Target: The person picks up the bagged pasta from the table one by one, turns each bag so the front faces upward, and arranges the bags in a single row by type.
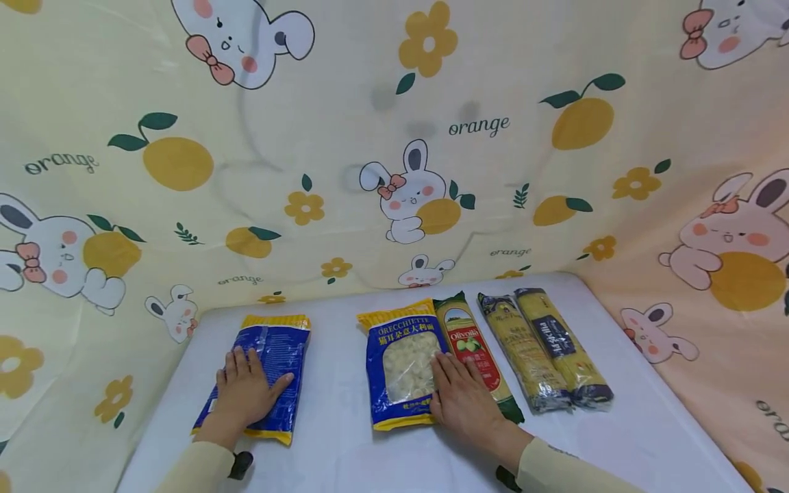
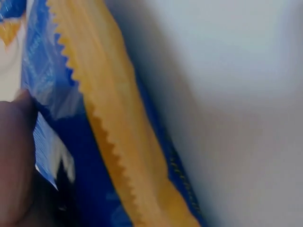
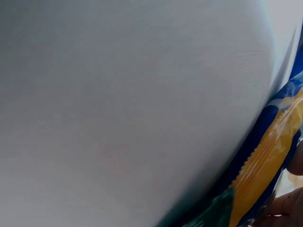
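Note:
My left hand (image 1: 243, 394) lies with spread, straight fingers on a blue and yellow bag (image 1: 283, 356) turned with its printed text panel up. In the left wrist view, the yellow crimped end (image 2: 109, 94) of that bag runs across the frame beside the thumb. To the right, a blue and yellow orecchiette pasta bag (image 1: 403, 366) shows pale pasta through its window. My right hand (image 1: 465, 404) rests with extended fingers over its right edge and over a red and green Olivoilà spaghetti packet (image 1: 465, 329). The right wrist view catches the orecchiette bag's yellow end (image 3: 265, 161).
Two long spaghetti packets (image 1: 524, 352) lie side by side, slanted, at the right. A white cloth-covered table (image 1: 335, 383) holds everything. Behind and around it hangs a cream curtain (image 1: 345, 137) printed with rabbits and oranges.

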Demonstrator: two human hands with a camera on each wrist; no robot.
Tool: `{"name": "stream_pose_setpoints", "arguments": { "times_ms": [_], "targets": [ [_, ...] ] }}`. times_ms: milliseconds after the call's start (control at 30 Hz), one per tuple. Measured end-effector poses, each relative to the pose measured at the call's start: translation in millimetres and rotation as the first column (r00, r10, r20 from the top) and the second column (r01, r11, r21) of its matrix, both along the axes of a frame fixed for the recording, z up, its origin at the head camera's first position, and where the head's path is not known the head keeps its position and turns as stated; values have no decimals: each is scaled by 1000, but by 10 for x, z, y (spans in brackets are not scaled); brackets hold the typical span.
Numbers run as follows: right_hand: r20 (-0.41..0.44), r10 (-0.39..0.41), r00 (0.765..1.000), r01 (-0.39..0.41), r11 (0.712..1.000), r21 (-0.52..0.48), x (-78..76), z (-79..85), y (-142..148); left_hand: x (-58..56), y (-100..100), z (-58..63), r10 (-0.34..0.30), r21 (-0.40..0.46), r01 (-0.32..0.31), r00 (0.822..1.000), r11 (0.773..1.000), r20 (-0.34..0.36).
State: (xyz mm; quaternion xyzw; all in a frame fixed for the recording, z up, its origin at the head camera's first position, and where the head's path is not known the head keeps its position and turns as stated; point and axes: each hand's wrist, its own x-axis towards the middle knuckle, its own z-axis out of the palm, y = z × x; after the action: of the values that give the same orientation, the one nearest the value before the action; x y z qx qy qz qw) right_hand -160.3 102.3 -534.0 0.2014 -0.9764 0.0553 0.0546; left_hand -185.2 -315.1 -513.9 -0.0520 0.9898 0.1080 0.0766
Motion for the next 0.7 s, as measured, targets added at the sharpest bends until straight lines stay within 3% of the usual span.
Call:
{"name": "stream_pose_setpoints", "arguments": {
  "times_ms": [233,433,700],
  "targets": [
    [-32,11,999,-11,1000,-10,-12,-9,-18,70,372,90,-6,-17,7,1000,1000,10],
    [-46,19,999,-19,1000,-1,-19,-9,-16,182,641,226,-80,-58,80,997,995,5],
    [-67,24,997,-24,1000,10,-28,-37,-7,328,874,236,-148,-96,150,989,984,24]
  ]
}}
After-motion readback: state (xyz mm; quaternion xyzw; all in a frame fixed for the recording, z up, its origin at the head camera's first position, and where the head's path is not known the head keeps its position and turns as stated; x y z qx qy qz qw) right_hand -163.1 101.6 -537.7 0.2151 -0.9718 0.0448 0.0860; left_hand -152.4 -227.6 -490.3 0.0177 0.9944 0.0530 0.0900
